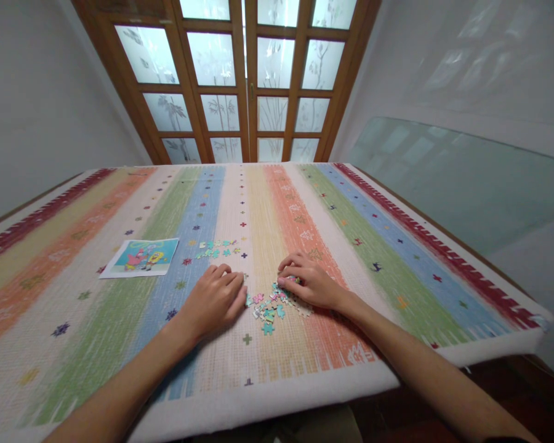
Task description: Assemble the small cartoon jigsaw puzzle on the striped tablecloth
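My left hand (pixel 221 296) rests on the striped cloth, left of a loose pile of jigsaw puzzle pieces (pixel 268 314). Its fingers are loosely bent and slightly apart, with nothing visible in them. Over the pile's upper right edge, my right hand (pixel 310 282) has its fingers curled and its thumb drawn in at a puzzle piece (pixel 298 280); the palm hides part of the pile. Pieces in the pile are teal, pink and pale. Beyond my left hand lies a second group of mostly teal and yellow pieces (pixel 216 249).
A printed cartoon picture (pixel 141 258) with a pink and a yellow figure lies flat at the left. The striped tablecloth (pixel 133 344) covers the table, whose near edge runs below my forearms. Behind are wood-framed glass doors (pixel 247 92); a glass panel (pixel 443 178) stands at the right wall.
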A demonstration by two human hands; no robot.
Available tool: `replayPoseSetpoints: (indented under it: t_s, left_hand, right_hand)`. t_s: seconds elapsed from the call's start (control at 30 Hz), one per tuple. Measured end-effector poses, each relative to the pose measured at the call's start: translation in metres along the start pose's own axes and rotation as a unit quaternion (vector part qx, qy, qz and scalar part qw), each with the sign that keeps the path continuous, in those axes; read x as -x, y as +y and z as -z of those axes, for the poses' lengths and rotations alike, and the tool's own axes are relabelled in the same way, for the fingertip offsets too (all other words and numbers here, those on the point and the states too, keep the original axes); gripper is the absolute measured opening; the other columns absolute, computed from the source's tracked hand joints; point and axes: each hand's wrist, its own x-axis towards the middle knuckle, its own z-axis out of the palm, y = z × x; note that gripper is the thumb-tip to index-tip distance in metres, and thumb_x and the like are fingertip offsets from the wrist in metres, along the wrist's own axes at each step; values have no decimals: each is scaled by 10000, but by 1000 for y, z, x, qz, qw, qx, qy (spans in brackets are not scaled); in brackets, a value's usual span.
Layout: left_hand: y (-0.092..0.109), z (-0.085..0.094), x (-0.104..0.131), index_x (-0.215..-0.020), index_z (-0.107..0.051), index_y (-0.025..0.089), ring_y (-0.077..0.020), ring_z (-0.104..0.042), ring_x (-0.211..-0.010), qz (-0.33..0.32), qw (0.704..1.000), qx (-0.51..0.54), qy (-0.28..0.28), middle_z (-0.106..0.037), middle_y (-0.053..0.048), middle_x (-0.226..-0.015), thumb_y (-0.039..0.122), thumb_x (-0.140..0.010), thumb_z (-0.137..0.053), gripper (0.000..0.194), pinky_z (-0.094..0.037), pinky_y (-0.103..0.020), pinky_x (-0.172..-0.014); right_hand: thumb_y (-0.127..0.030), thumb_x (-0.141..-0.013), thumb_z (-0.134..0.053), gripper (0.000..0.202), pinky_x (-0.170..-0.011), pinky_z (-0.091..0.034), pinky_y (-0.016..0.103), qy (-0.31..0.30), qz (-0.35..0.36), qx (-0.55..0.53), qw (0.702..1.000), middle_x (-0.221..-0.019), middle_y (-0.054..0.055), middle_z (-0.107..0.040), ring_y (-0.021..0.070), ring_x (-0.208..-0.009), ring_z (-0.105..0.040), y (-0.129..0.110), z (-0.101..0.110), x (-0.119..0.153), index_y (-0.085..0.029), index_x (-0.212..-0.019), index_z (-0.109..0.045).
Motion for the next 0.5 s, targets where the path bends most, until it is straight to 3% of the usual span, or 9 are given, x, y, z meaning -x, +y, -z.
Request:
replayPoseSetpoints:
  t_s: [0.13, 0.33, 0.5]
  left_hand:
    - [-3, 3, 1, -876, -658, 215, -279, -573, -875, 2, 999, -41, 7, -707, -80, -833, 271, -1013, -477, 234, -425, -423, -785]
    - [10, 4, 1, -862, -671, 212, -243, -557, -760, -37, 999, 7, -28, -714, -77, -855, 323, -1067, -422, 341, -427, -410, -730]
    - [4, -6, 6, -912, -692, 210, -269, -574, -821, 5, 1000, -12, 6, -713, -101, -906, 445, -1089, -391, 421, -442, -422, -773]
  right_hand:
    - [-278, -1021, -583, 202, -915, -496, 429, 0, -5, 1, 1000, -1019, 85, -705, 238, -1007, -602, 1, 0, 0, -217, -895, -728]
    - [-266, -1021, -577, 205, -925, -497, 431, 0, -8, 10, 1000, -1008, 87, -701, 242, -1019, -603, 0, 3, -1, -216, -896, -732]
    - [-264, -1016, -581, 200, -923, -505, 447, -8, -9, 19, 1000, -1020, 94, -707, 252, -1022, -608, -1, 4, -1, -221, -899, -737]
